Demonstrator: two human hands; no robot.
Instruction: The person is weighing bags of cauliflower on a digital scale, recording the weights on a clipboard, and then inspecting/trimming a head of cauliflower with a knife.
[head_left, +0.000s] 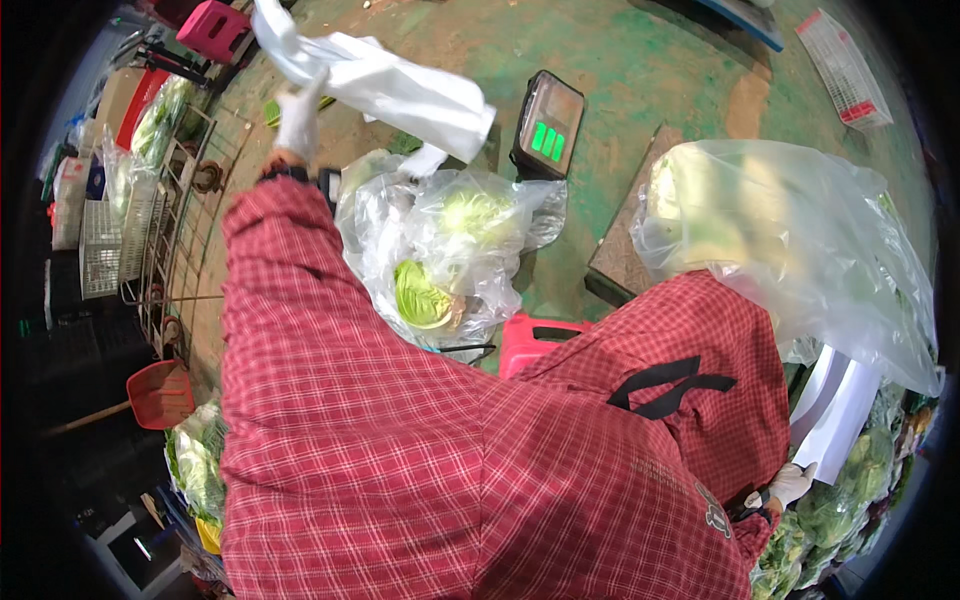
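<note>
My left hand (298, 120), in a white glove, reaches forward at upper left and grips a bundle of thin white sheeting (409, 90), blurred by motion. Low on the right, my gloved right hand (791, 484) pinches the lower end of a white folded sheet (836, 420); some fingers are hidden. A large clear plastic bag (817, 217) holding pale cabbages (720, 202) lies on the right, beyond my knee. Before me on the floor, clear plastic bags (382, 225) hold a green cabbage (480, 214) and loose leaves (421, 294). Beside them is a digital scale (551, 124) with a lit green display.
A pink plastic stool (529, 345) shows beneath me, a wooden board (637, 225) to its right. Left are a wire cart (169, 247), white crates (101, 247) and a red dustpan (159, 394). Bagged greens (847, 480) lie at lower right; a crate (844, 71) stands at upper right.
</note>
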